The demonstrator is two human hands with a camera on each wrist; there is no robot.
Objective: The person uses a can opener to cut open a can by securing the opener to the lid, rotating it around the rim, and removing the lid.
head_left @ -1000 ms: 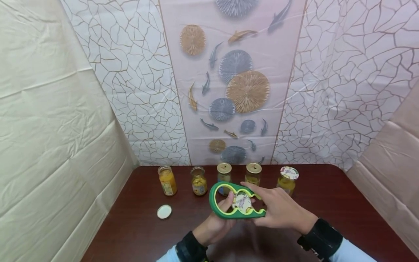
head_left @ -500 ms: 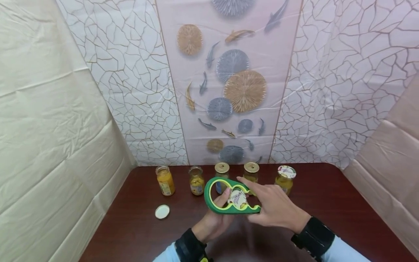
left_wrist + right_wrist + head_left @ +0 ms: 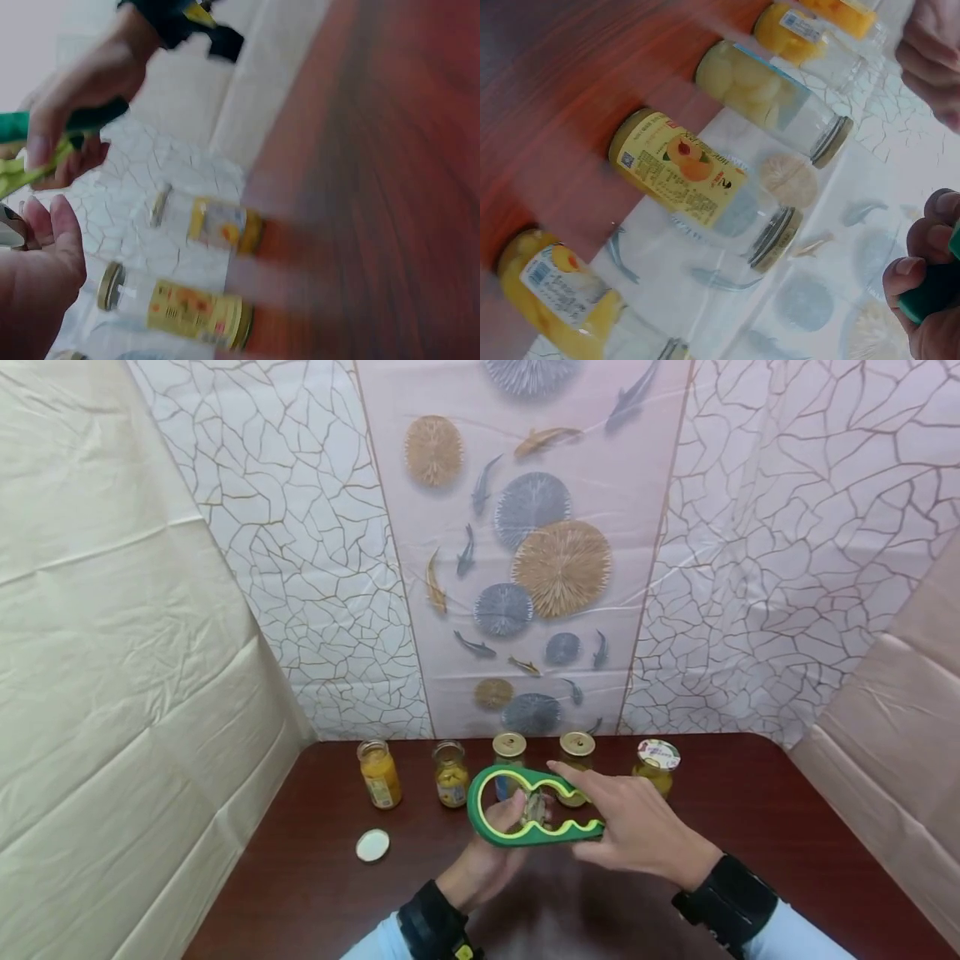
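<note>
My right hand (image 3: 641,827) grips a green jar opener (image 3: 504,839) with a yellow scalloped inner edge, by its open end. The opener is held above the table in the head view. Behind and below it, my left hand (image 3: 483,864) holds what looks like a small jar lid (image 3: 534,808) between thumb and fingers, seen through the opener's gap. In the left wrist view the lid (image 3: 10,227) shows a white top and a dark rim at the left edge. Its far part is out of view. The opener's green end (image 3: 930,292) shows in the right wrist view.
Along the table's back stand two lidless fruit jars, one orange (image 3: 380,777) and one yellow (image 3: 452,778). Right of them are two gold-lidded jars (image 3: 510,743) (image 3: 577,743) and one with a white printed lid (image 3: 658,754). A loose white lid (image 3: 372,845) lies front left.
The lid in my left hand has turned, so its printed white top no longer faces the head camera. The opener has shifted slightly left and up in view.
</note>
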